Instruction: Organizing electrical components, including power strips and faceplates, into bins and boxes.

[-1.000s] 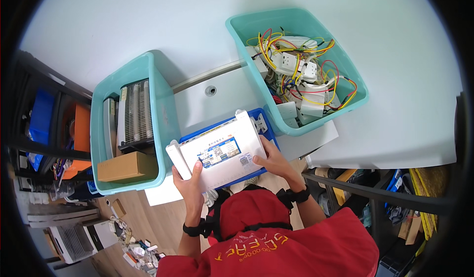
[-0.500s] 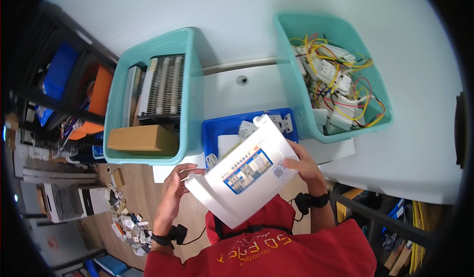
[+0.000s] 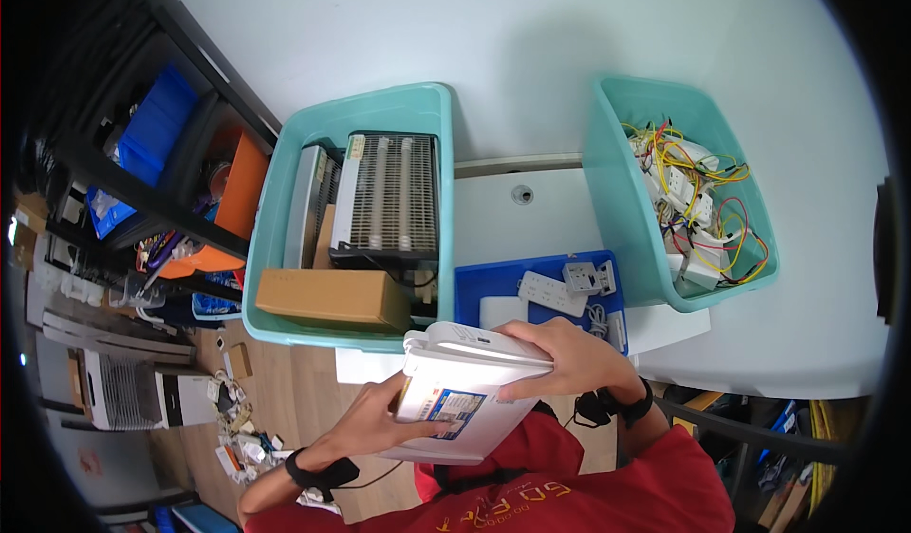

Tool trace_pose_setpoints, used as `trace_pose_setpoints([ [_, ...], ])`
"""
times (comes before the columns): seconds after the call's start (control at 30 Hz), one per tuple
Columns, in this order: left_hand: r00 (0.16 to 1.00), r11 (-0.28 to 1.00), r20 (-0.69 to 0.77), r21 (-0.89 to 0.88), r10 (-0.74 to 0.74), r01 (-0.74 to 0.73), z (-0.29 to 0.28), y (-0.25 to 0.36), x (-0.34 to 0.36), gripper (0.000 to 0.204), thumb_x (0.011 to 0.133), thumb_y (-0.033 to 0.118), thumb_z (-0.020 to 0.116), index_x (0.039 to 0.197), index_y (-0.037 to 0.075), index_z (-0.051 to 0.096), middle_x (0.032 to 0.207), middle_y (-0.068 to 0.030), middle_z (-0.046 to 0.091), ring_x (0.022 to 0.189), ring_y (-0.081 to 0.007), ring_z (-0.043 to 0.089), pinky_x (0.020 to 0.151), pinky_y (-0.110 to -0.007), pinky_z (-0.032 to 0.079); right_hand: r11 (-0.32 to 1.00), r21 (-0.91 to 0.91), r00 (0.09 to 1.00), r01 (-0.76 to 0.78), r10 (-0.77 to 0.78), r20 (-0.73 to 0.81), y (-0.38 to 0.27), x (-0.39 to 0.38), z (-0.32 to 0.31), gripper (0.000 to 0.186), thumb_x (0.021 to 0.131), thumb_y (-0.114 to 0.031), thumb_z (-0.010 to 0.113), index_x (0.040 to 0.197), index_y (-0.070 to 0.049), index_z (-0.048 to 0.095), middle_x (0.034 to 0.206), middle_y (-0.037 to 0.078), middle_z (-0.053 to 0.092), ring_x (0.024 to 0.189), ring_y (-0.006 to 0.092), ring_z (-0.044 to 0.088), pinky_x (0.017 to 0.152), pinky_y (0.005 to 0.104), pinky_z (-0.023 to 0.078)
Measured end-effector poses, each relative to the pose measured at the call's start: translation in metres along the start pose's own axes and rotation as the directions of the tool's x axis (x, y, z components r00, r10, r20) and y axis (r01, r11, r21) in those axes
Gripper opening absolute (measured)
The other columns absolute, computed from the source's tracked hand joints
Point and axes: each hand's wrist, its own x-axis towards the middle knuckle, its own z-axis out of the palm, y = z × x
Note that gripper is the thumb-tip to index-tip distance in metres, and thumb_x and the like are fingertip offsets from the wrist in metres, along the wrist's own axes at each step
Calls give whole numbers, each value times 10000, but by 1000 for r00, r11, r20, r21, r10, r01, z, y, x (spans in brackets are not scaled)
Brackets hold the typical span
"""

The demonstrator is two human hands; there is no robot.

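Note:
Both of my hands hold a white, flat box-shaped appliance with a blue-and-white label on one face. My left hand grips its left side, thumb across the label. At the upper right edge, my right hand is wrapped round the casing. The appliance is tilted, with its narrow top side showing, above my lap and just in front of a blue tray. Inside that tray lie a white power strip, a grey-white socket block and a coiled white cable.
A teal bin on the left holds grille-fronted appliances and a brown cardboard box. In the right teal bin are power strips and tangled wires. Black shelving stands at left; small parts litter the floor.
The appliance has been turned more upright, bringing its narrow side up. My left hand now holds its side firmly, and my right hand has moved onto the top edge. The view has shifted left.

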Motion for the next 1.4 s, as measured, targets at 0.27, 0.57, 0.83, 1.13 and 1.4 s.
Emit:
trace_pose_setpoints([
  [0.27, 855, 976, -473, 60, 212, -209, -178, -34, -90, 646, 817, 196, 913, 1322, -64, 605, 1154, -195, 755, 1007, -249, 754, 901, -375, 606, 952, -294, 971, 87, -147, -190, -76, 119, 33, 837, 986, -517, 677, 1596, -41, 357, 1355, 240, 613, 1177, 387, 653, 999, 464, 517],
  [0.57, 600, 783, -777, -249, 190, -570, -323, -40, -42, 500, 943, 122, 786, 1355, -50, 561, 1258, -176, 700, 1132, -231, 701, 1050, -385, 528, 564, -808, 985, 168, -138, 108, -13, 363, 42, 387, 998, -308, 669, 1224, 6, 692, 1131, 201, 694, 1101, 382, 660, 937, 475, 544],
  [0.83, 628, 846, -699, -61, 342, -529, -375, -56, 49, 518, 903, 3, 778, 1367, -16, 548, 1225, -171, 714, 1092, -211, 714, 970, -349, 572, 343, -809, 860, 477, 9, 510, 45, 431, 68, 621, 878, -525, 752, 1402, -207, 654, 1492, 65, 562, 1496, 292, 382, 1247, 692, 163],
  [1.13, 674, 948, -702, 4, 229, -318, -408, -82, 136, 395, 864, 61, 830, 1161, -30, 586, 1111, -193, 736, 976, -207, 726, 883, -342, 581, 190, -792, 806, 580, -276, 523, 66, 417, 37, 598, 868, -702, 662, 922, -125, 811, 1377, -6, 613, 1458, 275, 419, 1275, 637, 164],
  [1.4, 656, 935, -745, -133, 124, -328, -423, -100, 178, 500, 894, 68, 803, 1284, -84, 528, 1170, -216, 709, 997, -253, 731, 884, -357, 599, 378, -812, 890, 445, -88, 447, 60, 454, 97, 561, 849, -491, 795, 1251, -106, 731, 1042, 61, 768, 987, 297, 722, 1123, 446, 373],
])
